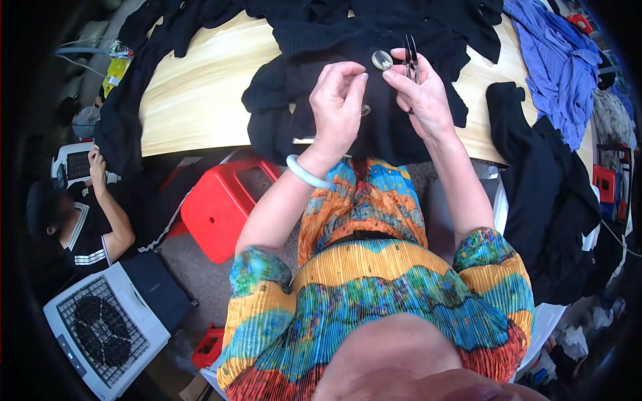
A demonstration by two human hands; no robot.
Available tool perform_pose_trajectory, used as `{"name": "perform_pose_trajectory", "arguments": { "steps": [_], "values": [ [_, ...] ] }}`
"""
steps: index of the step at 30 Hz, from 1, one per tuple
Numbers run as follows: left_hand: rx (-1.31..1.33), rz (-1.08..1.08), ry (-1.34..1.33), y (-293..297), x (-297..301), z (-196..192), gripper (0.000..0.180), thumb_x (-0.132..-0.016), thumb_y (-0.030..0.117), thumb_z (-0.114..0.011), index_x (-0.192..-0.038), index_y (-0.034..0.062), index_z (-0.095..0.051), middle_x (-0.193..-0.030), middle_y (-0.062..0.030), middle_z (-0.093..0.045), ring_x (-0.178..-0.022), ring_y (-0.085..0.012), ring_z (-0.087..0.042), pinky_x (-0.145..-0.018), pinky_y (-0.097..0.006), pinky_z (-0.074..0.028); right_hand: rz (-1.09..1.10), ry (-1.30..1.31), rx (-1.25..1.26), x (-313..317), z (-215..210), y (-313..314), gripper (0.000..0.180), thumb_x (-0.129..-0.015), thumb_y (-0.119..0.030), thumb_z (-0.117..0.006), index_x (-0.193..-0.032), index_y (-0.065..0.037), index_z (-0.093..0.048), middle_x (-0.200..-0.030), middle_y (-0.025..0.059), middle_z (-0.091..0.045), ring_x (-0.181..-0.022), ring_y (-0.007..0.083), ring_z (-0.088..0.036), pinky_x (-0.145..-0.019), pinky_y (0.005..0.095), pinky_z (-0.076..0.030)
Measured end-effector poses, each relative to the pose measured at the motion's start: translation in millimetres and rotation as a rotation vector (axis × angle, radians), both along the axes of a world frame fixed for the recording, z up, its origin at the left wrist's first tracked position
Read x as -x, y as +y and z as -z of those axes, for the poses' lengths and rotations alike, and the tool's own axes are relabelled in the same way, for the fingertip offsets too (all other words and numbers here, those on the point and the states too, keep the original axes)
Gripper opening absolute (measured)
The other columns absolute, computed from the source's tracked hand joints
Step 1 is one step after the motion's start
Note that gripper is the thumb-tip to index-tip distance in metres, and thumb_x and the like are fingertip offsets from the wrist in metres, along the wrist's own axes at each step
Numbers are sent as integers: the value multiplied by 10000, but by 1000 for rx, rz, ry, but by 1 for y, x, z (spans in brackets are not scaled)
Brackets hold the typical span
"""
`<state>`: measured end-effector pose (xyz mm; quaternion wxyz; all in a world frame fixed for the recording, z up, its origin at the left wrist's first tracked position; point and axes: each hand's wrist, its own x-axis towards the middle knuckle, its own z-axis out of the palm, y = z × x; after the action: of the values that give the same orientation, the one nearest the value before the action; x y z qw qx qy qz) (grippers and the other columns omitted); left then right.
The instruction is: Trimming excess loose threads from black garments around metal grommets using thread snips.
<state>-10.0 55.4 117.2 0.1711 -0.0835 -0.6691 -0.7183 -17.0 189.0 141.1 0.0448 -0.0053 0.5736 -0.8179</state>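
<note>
My left hand [336, 103] is raised over a black knitted garment [287, 83] on the table. Its thumb and index finger are pinched together; anything between them is too small to make out. My right hand [428, 97] grips dark metal thread snips [410, 60], their two prongs pointing away from me. At the tip of the right thumb is a shiny oval disc [382, 60] with a pale rim, like a large button. A similar small shiny piece [365, 110] shows against the black cloth between my hands.
More black garments lie across the wooden table [207, 87]. Blue-violet cloth [558, 67] hangs at the far right, black cloth [542, 187] over the right edge. A red stool [217, 214] and a fan unit [103, 327] stand left, near another person [93, 220].
</note>
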Motion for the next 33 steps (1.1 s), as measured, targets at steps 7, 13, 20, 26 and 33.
{"name": "perform_pose_trajectory", "arguments": {
  "steps": [7,13,20,26,33],
  "values": [
    [-127,-1,-143,9,-10,-8,113,-761,7,-609,-865,-29,-584,-835,-42,-565,-624,-60,-531,-557,-171,-427,0,-26,41,-3,6,-3,347,-740,-74,-647,-1027,-28,-459,-775,18,-563,-505,6,-438,-387,136,-294],
    [-82,-3,-210,6,-9,-8,87,-784,30,-588,-855,-17,-573,-719,-8,-562,-631,-40,-511,-575,-170,-418,4,0,-5,-6,9,-2,329,-744,-85,-644,-1017,-31,-469,-765,8,-566,-500,-2,-429,-386,134,-288],
    [333,311,-431,-23,2,-17,157,-814,129,-527,-752,-15,-521,-597,-19,-499,-554,-86,-481,-524,-252,-418,-34,-9,-59,-5,8,9,305,-762,-54,-610,-1036,-30,-479,-758,-7,-579,-471,-4,-397,-395,141,-282],
    [-89,511,-715,-25,-1,-20,157,-878,167,-460,-815,25,-474,-745,-16,-494,-687,-80,-502,-649,-306,-490,59,95,-273,-16,-1,-3,254,-858,-157,-500,-1060,-13,-445,-744,5,-524,-444,-7,-334,-390,141,-274],
    [-442,636,-567,-30,-2,-32,112,-872,138,-480,-868,30,-508,-845,-25,-533,-796,-91,-524,-826,-294,-444,-201,80,-433,-54,-21,6,254,-919,-217,-361,-1031,-17,-471,-693,-1,-483,-438,-11,-273,-392,137,-220]
  ]
}}
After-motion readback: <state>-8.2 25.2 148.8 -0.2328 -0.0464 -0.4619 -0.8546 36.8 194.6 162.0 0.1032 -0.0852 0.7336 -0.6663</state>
